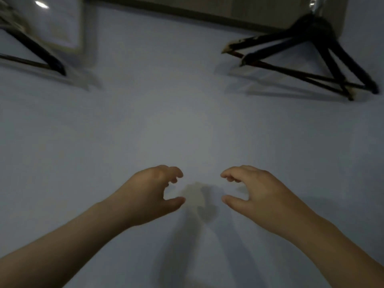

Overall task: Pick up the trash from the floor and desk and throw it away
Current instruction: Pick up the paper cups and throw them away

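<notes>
My left hand [154,191] and my right hand [252,190] are stretched out side by side over a pale white surface [187,121], low in the middle of the view. Both hands hold nothing, with fingers curled and thumbs apart. Between them lies a faint pale crumpled shape [196,194] with a shadow; it is too dim and blurred to tell what it is. Neither hand touches it.
Two black clothes hangers [324,57] lie stacked on the surface at the far right. Another black hanger [37,53] lies at the far left beside a shiny white rectangular object [56,23]. A dark wooden edge [207,9] runs along the top.
</notes>
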### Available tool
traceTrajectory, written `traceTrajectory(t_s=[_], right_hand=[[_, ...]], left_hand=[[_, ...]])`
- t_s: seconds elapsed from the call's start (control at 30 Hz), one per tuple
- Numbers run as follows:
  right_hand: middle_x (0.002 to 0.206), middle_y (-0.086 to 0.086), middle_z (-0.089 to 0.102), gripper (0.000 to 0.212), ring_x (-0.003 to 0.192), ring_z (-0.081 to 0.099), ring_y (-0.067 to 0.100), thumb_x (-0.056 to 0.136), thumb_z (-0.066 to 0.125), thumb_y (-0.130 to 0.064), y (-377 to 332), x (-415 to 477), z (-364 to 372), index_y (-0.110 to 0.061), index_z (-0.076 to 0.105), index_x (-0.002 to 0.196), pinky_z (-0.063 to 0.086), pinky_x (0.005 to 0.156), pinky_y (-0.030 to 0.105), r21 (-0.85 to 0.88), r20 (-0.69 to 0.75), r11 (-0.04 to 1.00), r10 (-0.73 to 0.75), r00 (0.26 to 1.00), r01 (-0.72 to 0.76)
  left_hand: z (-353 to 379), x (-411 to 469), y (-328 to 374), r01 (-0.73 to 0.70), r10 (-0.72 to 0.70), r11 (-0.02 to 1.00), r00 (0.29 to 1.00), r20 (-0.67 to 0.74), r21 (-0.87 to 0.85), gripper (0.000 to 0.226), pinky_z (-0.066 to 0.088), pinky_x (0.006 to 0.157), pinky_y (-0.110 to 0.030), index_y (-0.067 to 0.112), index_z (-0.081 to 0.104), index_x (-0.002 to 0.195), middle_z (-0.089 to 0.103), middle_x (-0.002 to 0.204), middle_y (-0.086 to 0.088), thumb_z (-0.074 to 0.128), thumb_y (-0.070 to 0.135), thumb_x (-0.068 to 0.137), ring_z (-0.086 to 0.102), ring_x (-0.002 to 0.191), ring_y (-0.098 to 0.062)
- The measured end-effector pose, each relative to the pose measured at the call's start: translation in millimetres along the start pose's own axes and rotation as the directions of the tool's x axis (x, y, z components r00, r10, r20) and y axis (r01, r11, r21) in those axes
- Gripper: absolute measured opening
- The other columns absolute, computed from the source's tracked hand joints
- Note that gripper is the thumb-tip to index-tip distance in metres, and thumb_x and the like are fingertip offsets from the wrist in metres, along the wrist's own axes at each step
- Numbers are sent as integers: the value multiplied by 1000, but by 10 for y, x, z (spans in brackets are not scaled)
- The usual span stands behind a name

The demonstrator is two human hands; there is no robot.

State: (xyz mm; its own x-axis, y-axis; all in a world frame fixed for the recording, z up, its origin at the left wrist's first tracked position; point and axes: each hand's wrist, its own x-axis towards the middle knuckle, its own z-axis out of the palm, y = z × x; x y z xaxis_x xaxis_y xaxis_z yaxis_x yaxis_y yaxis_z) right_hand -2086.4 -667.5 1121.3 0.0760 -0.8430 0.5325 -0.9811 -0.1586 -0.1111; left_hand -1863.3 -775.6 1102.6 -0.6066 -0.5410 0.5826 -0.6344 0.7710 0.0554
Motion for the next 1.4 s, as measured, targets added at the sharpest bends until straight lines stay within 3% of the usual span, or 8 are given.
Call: traceTrajectory(t_s=[0.13, 0.33, 0.47, 0.6, 0.8, 0.93, 1.1, 1.4], right_hand=[[121, -23, 50, 43, 112, 45, -6, 88, 59, -42, -131, 228, 98, -39, 48, 129, 32, 91, 10, 78, 19, 983, -170, 985, 168], [120, -23, 50, 43, 111, 46, -4, 88, 59, -45, -898, 437, 381, -39, 48, 129, 34, 90, 13, 268, -13, 881, -401, 916, 390], [121, -22, 51, 44, 112, 48, -5, 87, 61, -45, -1747, 369, 492, -38, 49, 129, 38, 93, 15, 392, -34, 750, -566, 823, 532], [124, -22, 50, 45, 112, 49, -4, 88, 60, -45, -2764, 136, 482, -38, 49, 130, 40, 93, 16, 474, -93, 586, -710, 698, 658], [122, -18, 52, 46, 109, 52, 1, 86, 63, -45, -4372, -544, 228, -35, 51, 129, 43, 89, 19, 547, -205, 357, -820, 534, 758], [128, -12, 54, 48, 116, 52, 5, 84, 66, -42, -5434, -1149, 64, -31, 53, 129, 42, 97, 25, 578, -258, 211, -869, 422, 788], [128, -10, 55, 48, 118, 50, 8, 84, 64, -41, -6569, -1859, -45, -32, 52, 129, 41, 99, 29, 600, -270, 72, -919, 286, 797], [124, -12, 53, 47, 113, 51, 7, 86, 62, -43, -8094, -2559, 87, -30, 51, 130, 44, 93, 26, 613, -261, -90, -961, 94, 785]], left_hand=[[-216, -324, 1, 169, -168, 981, 986, -14, 91, 52, 36, 70, -3, 38, 46, 129, 55, 118, 21, 59, 56, 82, 54, 97, 3], [-833, -1257, -85, 451, -448, 858, 891, -71, 246, 49, 38, 73, -3, 40, 46, 126, 54, 116, 23, 59, 56, 81, 53, 96, 5], [-1417, -2039, -34, 596, -574, 738, 801, -168, 318, 50, 46, 86, -16, 38, 48, 126, 54, 115, 22, 61, 53, 81, 55, 97, 4], [-2017, -2878, 109, 708, -673, 602, 699, -243, 370, 52, 46, 87, -20, 30, 52, 127, 57, 117, 14, 65, 48, 81, 57, 100, -3], [-2976, -4299, 542, 813, -749, 373, 548, -372, 448, 49, 47, 84, -15, 38, 52, 125, 57, 116, 19, 66, 51, 79, 56, 98, 3], [-3557, -5309, 927, 863, -781, 219, 435, -448, 455, 52, 46, 79, -13, 42, 49, 124, 56, 115, 20, 59, 58, 74, 55, 96, 3], [-4083, -6417, 1334, 909, -816, 48, 274, -509, 413, 50, 52, 83, -20, 39, 50, 123, 56, 117, 19, 64, 54, 78, 55, 100, 2], [-4632, -7778, 1324, 931, -802, -107, 126, -584, 349, 44, 47, 81, -20, 32, 54, 117, 54, 106, 20, 64, 50, 78, 57, 92, 2]])
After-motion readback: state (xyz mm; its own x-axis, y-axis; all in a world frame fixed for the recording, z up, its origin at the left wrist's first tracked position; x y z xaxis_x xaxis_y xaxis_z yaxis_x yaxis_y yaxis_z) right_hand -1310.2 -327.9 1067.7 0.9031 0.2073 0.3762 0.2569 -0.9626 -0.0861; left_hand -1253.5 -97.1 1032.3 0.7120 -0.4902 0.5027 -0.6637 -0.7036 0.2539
